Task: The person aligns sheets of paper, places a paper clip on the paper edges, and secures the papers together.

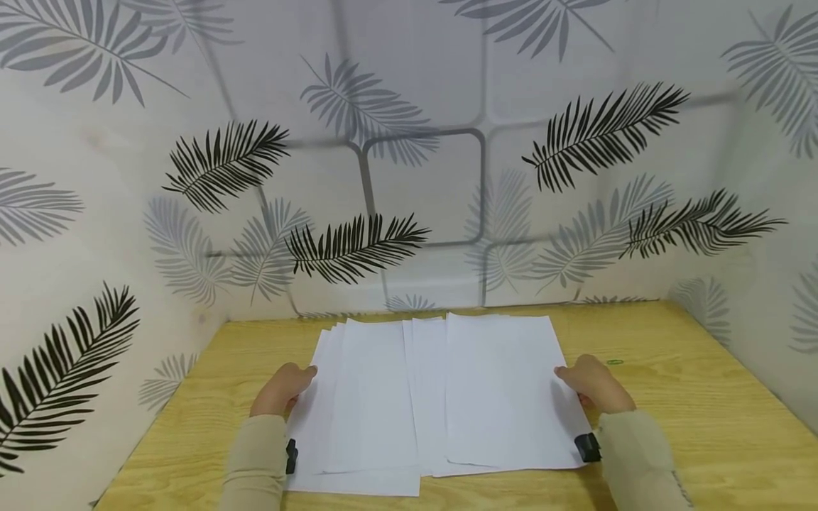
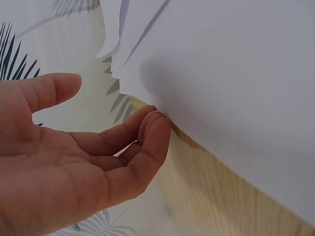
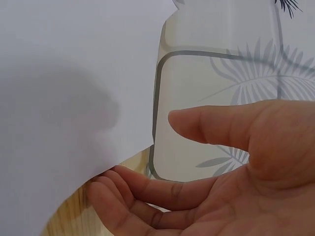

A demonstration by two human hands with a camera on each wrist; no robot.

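Several white paper sheets (image 1: pixel 373 404) lie overlapping in a loose, uneven pile on the left, and more white sheets (image 1: pixel 505 390) overlap beside them on the right. My left hand (image 1: pixel 284 389) is at the left pile's outer edge. In the left wrist view its bent fingertips (image 2: pixel 156 123) meet the paper's edge from below, while the thumb stays apart from the sheets. On the opposite side my right hand (image 1: pixel 599 383) is at the right sheets' outer edge. Its fingertips (image 3: pixel 101 189) reach just under that edge in the right wrist view, with the thumb raised away.
The sheets rest on a yellow wood-grain table (image 1: pixel 716 426). A small green oval mark (image 1: pixel 615 362) shows on the tabletop right of my right hand. Pale wall covering with leaf patterns (image 1: pixel 358 248) rises behind the table and along both sides.
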